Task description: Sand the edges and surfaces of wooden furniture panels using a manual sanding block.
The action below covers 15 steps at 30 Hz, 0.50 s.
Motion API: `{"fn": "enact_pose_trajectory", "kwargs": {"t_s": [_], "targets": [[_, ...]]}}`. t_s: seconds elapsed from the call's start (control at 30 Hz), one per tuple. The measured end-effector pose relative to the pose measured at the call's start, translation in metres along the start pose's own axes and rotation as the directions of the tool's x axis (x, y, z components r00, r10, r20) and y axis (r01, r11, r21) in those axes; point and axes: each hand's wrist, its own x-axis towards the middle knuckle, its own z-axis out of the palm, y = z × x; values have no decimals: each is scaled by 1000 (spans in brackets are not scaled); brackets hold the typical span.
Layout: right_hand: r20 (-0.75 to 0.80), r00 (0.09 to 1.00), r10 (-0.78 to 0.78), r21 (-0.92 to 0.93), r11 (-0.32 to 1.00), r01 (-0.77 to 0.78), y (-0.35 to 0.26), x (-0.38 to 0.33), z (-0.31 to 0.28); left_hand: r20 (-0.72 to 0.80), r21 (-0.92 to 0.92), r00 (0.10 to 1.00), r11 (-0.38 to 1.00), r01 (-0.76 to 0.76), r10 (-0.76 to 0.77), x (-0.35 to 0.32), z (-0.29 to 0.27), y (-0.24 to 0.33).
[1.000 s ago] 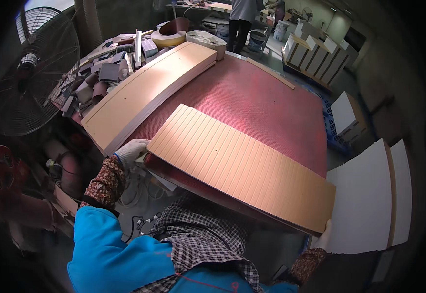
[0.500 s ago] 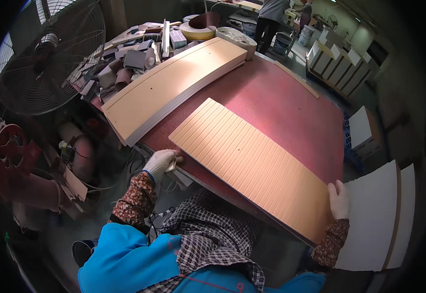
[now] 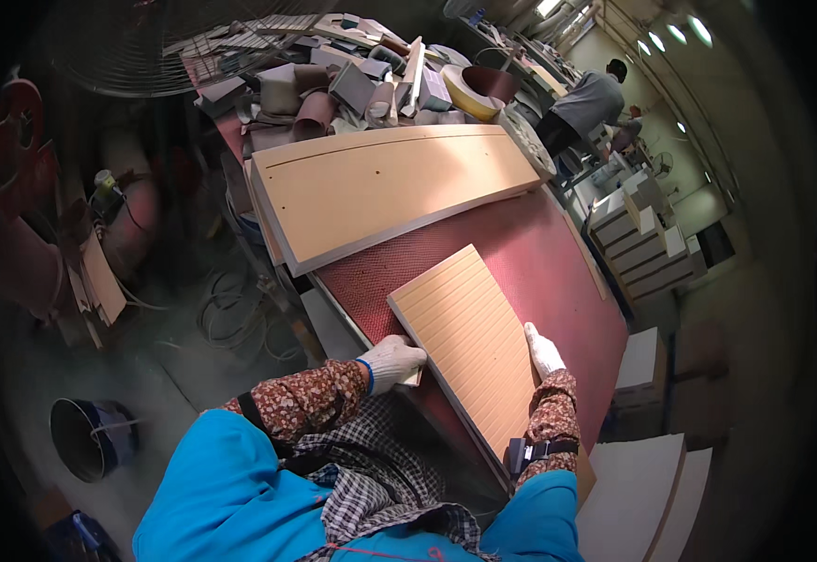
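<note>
Grooved board: the grooved board [image 3: 474, 347] is light wood with thin lines cut across its top. It lies flat on the red table [image 3: 558, 262], turned at a slant, between both hands.

Left hand: the left hand [image 3: 391, 361] wears a white glove. Its fingers curl over the near left edge of the board, by the corner, and grip it there.

Right hand: the right hand [image 3: 543, 349] wears a white glove too. It lies flat against the right long edge of the board, fingers pointing away. I cannot tell if it grips or just presses.

Board edges: the far corner points up the table. The near end pokes out past the table edge, toward the body, under the right arm.

Long panel: beyond the left hand a big curved panel [image 3: 390, 187] lies across the far side of the table. It is apart from the board, with a strip of red top between them.

Open room: past the right hand the red top is bare all the way to its far edge.

Pile: behind the panel sits a pile of scraps [image 3: 352, 75].

Left side: left of the left hand the table ends and the floor [image 3: 193, 347] is lower down, with cables on it.

Other person: a person [image 3: 581, 103] stands far off, beyond the table.
</note>
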Motion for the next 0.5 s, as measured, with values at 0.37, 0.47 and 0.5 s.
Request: {"fn": "enact_pose_trajectory", "kwargs": {"t_s": [0.37,0.47,0.5], "targets": [[-82,991,109,23,994,-107,-13,-5,18,274,808,907,436,-397,320,-2,-1,-6],[-56,995,84,38,996,-82,-27,-18,25,-55,59,998,998,-20,23,-34,-9,1],[-56,996,68,-16,998,-69,-35,-22,29,-55,147,998,988,39,-31,-40,-19,6]]}}
